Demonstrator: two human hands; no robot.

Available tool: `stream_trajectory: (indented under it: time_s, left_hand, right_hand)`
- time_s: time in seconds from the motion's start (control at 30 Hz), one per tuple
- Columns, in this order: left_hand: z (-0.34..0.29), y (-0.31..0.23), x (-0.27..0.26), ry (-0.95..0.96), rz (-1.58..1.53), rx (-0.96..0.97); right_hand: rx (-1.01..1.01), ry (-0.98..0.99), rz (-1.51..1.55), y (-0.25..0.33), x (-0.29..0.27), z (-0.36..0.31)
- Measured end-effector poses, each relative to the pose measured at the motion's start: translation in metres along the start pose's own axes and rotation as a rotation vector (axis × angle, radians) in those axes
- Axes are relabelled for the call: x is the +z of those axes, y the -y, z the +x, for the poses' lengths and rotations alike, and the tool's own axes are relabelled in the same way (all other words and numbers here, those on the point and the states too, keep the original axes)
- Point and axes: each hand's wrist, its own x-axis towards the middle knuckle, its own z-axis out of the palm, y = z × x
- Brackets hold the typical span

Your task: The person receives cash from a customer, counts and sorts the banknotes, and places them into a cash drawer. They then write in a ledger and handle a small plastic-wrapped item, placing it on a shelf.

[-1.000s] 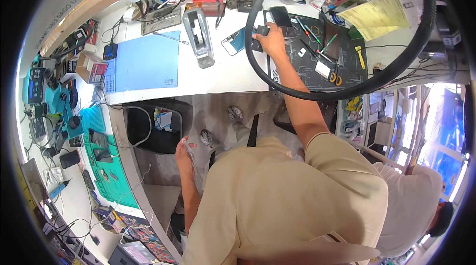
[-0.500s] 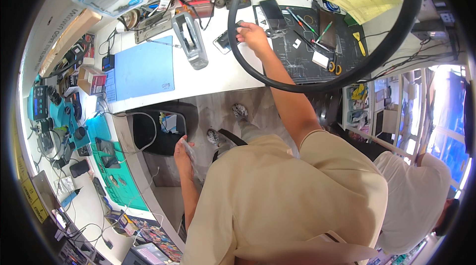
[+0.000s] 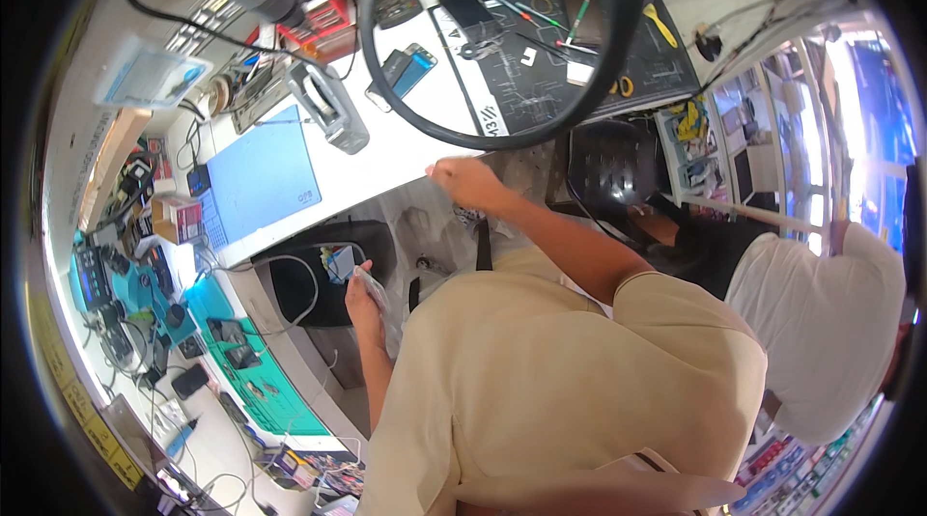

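Observation:
My left hand [image 3: 363,306] hangs low beside the desk, its fingers closed on a crumpled clear plastic bag [image 3: 391,311]. My right hand [image 3: 467,184] is just off the desk's front edge with its fingers curled in; whether anything is inside them is hidden. Beyond it on the white desktop lies a phone with a blue face [image 3: 417,72], against a darker flat phone-like piece. A grey tape dispenser [image 3: 333,115] stands left of these, next to a light blue mat [image 3: 266,173].
A thick black flexible hose [image 3: 463,140] loops over the desk. On the black mat [image 3: 521,62] are a dark phone [image 3: 467,9], pens and yellow-handled scissors [image 3: 626,86]. A black bin [image 3: 290,291] stands under the desk. Someone in a white shirt [image 3: 821,323] is at the right, near a black chair [image 3: 618,164].
My right hand has drawn back from beside the phone to the desk's front edge. The blue phone now shows where that hand was. My left hand still holds the plastic bag; the whole view has shifted.

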Motion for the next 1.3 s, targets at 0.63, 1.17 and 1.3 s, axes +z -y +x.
stream_trajectory:
  time_s: [0.63,1.17,1.3]
  left_hand:
    - [0.068,-0.044,0.044,0.415,0.133,-0.024]
    - [-0.026,-0.047,0.154,0.94,0.219,0.192]
    - [-0.059,-0.038,0.191,0.995,0.281,0.253]
  right_hand:
    - [-0.024,-0.036,0.171,0.038,0.048,-0.101]
    - [0.234,-0.513,0.725,-0.039,0.044,-0.203]
    - [0.217,-0.647,0.612,-0.057,0.021,-0.233]
